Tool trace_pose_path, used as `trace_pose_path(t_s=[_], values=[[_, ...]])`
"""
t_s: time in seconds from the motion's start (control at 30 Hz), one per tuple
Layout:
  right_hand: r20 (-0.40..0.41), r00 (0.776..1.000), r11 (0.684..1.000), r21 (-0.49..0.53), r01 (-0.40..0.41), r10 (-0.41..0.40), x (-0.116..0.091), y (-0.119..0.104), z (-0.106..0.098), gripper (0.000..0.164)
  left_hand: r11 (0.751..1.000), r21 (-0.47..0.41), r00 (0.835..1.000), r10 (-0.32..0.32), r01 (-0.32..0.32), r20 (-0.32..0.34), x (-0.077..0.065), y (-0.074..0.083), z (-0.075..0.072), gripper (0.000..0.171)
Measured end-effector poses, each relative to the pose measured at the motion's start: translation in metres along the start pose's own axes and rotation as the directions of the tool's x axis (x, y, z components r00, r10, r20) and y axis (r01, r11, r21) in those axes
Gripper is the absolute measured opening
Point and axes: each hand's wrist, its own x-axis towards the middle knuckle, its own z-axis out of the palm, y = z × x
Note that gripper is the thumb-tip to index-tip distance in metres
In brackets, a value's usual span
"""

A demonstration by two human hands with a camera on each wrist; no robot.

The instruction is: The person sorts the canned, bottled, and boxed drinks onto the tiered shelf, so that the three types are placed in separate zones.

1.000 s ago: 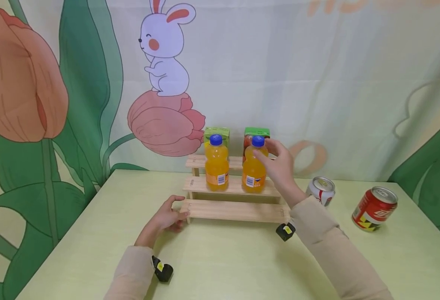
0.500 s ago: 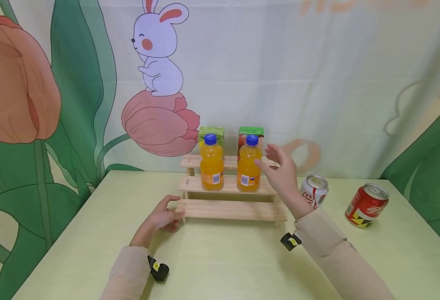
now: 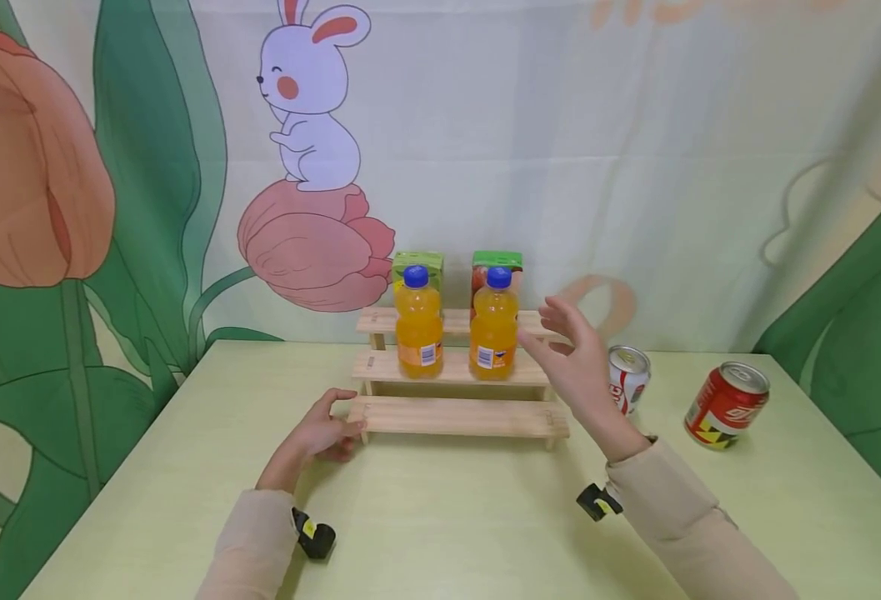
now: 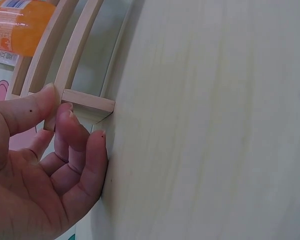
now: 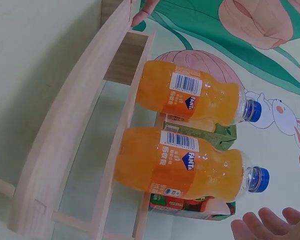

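A three-step wooden display rack point(image 3: 458, 417) stands on the table. My left hand point(image 3: 323, 432) pinches the left end of its lowest step between thumb and fingers, as the left wrist view point(image 4: 55, 165) confirms. On the middle step two orange soda bottles with blue caps stand upright, a left bottle point(image 3: 419, 329) and a right bottle point(image 3: 494, 329). Just right of the right bottle is my right hand point(image 3: 578, 367), fingers spread and holding nothing. Behind the bottles, on the top step, stand a light-green juice carton point(image 3: 434, 265) and a red-and-green juice carton point(image 3: 496, 258), both partly hidden.
Right of the rack a white can point(image 3: 629, 375), partly covered by the right hand, stands on the table point(image 3: 440, 517). Farther right is a red can point(image 3: 727, 407). A printed curtain point(image 3: 485, 125) hangs behind the table.
My right hand has moved away from the right bottle, to the right and slightly down, leaving it standing on the middle step. The left hand keeps its hold on the rack.
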Motion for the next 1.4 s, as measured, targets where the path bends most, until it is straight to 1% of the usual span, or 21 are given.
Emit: trace_pose_path(t_s=[0.07, 0.2, 0.37, 0.5, 0.67, 0.77, 0.97, 1.2, 1.3, 1.4], values=[[-0.001, 1.0, 1.0, -0.017, 0.012, -0.012, -0.002, 0.001, -0.003, 0.055, 1.0, -0.003, 1.0, -0.001, 0.001, -0.004, 0.0, 0.001, 0.0, 0.056], [0.007, 1.0, 0.999, -0.043, 0.026, -0.026, -0.007, 0.004, -0.01, 0.057, 1.0, -0.002, 1.0, 0.009, -0.009, 0.009, 0.0, 0.002, 0.0, 0.058], [0.037, 0.998, 0.996, -0.07, 0.05, -0.048, -0.011, 0.009, -0.021, 0.06, 1.0, -0.006, 1.0, 0.018, -0.018, 0.017, -0.001, 0.004, 0.0, 0.059], [0.057, 0.998, 0.997, -0.08, 0.02, -0.016, -0.013, 0.013, -0.027, 0.064, 1.0, -0.007, 1.0, 0.021, -0.021, 0.016, 0.0, 0.004, -0.001, 0.059], [0.095, 0.995, 0.993, -0.118, -0.012, 0.024, -0.017, 0.019, -0.036, 0.071, 1.0, -0.023, 0.999, 0.019, -0.019, 0.027, 0.002, 0.001, -0.001, 0.058], [0.119, 0.993, 0.99, -0.142, -0.009, 0.026, -0.019, 0.025, -0.043, 0.074, 0.999, -0.028, 0.999, 0.019, -0.018, 0.03, 0.003, -0.001, 0.0, 0.058], [0.133, 0.99, 0.979, -0.205, -0.007, 0.035, -0.022, 0.039, -0.057, 0.074, 0.999, -0.033, 1.0, 0.005, -0.005, 0.016, 0.004, -0.001, 0.002, 0.057], [0.175, 0.982, 0.982, -0.187, -0.038, 0.071, -0.026, 0.052, -0.065, 0.077, 0.999, -0.034, 1.0, 0.007, -0.007, 0.016, 0.002, -0.003, 0.001, 0.057], [0.166, 0.982, 0.977, -0.209, -0.051, 0.087, -0.028, 0.056, -0.068, 0.077, 0.999, -0.032, 1.0, 0.006, -0.006, 0.015, 0.002, -0.003, -0.001, 0.058], [0.147, 0.982, 0.972, -0.216, -0.088, 0.121, -0.03, 0.057, -0.072, 0.078, 0.999, -0.035, 1.0, 0.001, -0.001, 0.01, 0.002, -0.003, 0.0, 0.058]])
